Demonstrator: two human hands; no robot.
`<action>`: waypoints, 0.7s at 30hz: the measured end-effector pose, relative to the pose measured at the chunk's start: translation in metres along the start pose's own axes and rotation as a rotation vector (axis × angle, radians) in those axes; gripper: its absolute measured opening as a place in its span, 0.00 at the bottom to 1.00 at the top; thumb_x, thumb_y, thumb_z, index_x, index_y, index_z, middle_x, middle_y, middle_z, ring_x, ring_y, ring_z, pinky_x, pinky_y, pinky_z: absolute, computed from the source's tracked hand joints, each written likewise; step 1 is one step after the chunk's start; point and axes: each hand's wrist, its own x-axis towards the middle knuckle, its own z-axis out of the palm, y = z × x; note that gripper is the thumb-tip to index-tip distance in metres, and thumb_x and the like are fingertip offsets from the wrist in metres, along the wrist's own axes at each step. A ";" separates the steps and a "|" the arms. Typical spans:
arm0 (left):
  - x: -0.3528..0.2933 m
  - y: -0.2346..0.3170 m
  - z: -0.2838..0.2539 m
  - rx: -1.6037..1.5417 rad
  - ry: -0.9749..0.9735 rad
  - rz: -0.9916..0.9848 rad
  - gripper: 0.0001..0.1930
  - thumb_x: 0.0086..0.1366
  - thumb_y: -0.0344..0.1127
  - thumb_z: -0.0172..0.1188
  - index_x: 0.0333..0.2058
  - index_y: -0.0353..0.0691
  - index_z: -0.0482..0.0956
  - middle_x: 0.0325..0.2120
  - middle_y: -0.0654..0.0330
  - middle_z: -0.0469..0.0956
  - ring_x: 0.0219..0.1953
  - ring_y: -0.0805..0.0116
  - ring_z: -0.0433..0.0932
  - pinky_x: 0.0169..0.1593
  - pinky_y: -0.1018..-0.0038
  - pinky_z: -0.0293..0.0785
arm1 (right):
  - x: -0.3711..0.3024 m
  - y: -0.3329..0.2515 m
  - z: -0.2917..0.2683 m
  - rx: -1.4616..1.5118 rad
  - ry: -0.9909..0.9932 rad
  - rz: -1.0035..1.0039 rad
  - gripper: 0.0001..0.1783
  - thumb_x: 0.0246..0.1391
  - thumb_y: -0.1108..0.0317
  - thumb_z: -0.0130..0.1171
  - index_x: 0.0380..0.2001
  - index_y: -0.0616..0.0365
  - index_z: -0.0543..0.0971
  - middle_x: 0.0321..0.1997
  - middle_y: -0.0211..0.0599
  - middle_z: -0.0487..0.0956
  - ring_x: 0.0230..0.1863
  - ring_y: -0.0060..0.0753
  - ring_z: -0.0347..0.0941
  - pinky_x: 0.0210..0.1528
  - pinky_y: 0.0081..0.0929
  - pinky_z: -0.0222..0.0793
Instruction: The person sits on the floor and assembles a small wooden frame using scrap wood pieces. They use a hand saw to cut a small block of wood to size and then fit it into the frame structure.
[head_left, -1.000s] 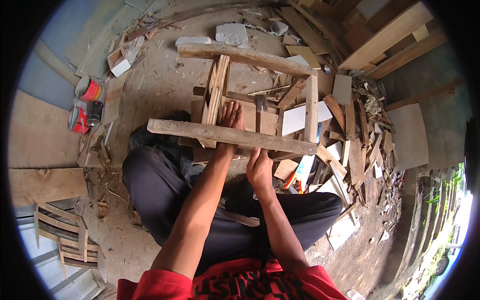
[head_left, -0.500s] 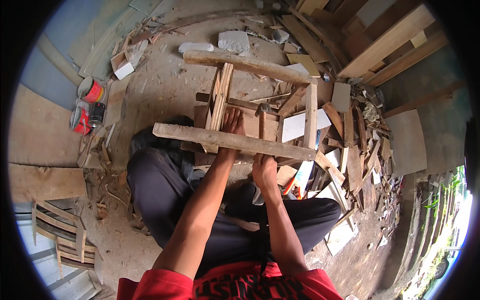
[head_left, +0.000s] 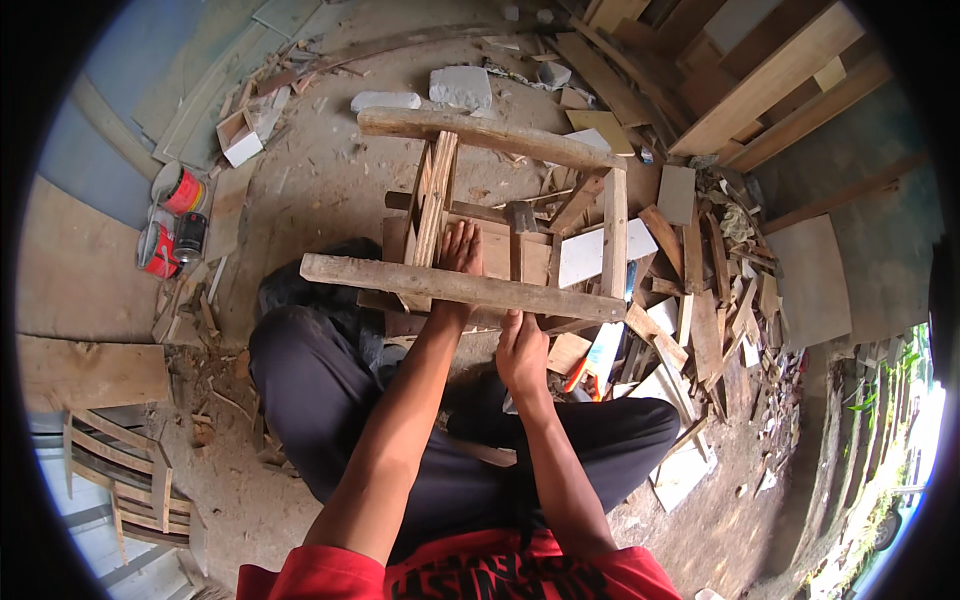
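Beyond the near frame edge (head_left: 460, 283), left fingers (head_left: 462, 238) lie straight on a panel (head_left: 497, 252); right fingers (head_left: 514, 345) grip the hammer (head_left: 522, 217) (misaimed, it could bruise the left).

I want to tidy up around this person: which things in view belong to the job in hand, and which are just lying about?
In the job, it seems:
wooden frame
hammer, in the right hand
brown panel, at the left hand

Apparently just lying about:
orange-handled saw
cans
pale blocks
scrap wood
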 end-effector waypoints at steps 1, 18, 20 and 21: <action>0.001 0.003 -0.002 -0.009 0.015 0.007 0.28 0.65 0.30 0.50 0.63 0.28 0.62 0.65 0.44 0.64 0.69 0.49 0.59 0.72 0.53 0.50 | -0.001 -0.001 0.001 -0.017 -0.002 -0.024 0.20 0.70 0.62 0.43 0.30 0.68 0.72 0.22 0.66 0.74 0.28 0.73 0.72 0.25 0.53 0.65; 0.000 -0.003 0.001 0.043 -0.084 -0.014 0.29 0.65 0.33 0.48 0.64 0.28 0.62 0.67 0.45 0.61 0.71 0.50 0.55 0.73 0.55 0.47 | -0.008 0.006 0.006 -0.016 -0.031 0.019 0.18 0.70 0.63 0.44 0.32 0.69 0.72 0.25 0.67 0.76 0.31 0.72 0.74 0.28 0.55 0.67; 0.000 -0.004 0.000 0.055 -0.080 0.006 0.30 0.64 0.33 0.49 0.64 0.28 0.61 0.67 0.45 0.60 0.71 0.51 0.55 0.74 0.55 0.47 | -0.004 0.004 0.008 -0.009 -0.027 0.021 0.18 0.70 0.63 0.44 0.32 0.69 0.72 0.26 0.67 0.76 0.31 0.72 0.74 0.29 0.55 0.67; 0.000 -0.005 -0.001 0.033 -0.091 -0.012 0.30 0.64 0.33 0.50 0.64 0.28 0.61 0.67 0.45 0.60 0.71 0.51 0.55 0.74 0.55 0.47 | -0.002 0.005 0.009 0.006 -0.024 0.024 0.18 0.70 0.63 0.44 0.32 0.69 0.73 0.26 0.67 0.76 0.31 0.72 0.74 0.29 0.55 0.67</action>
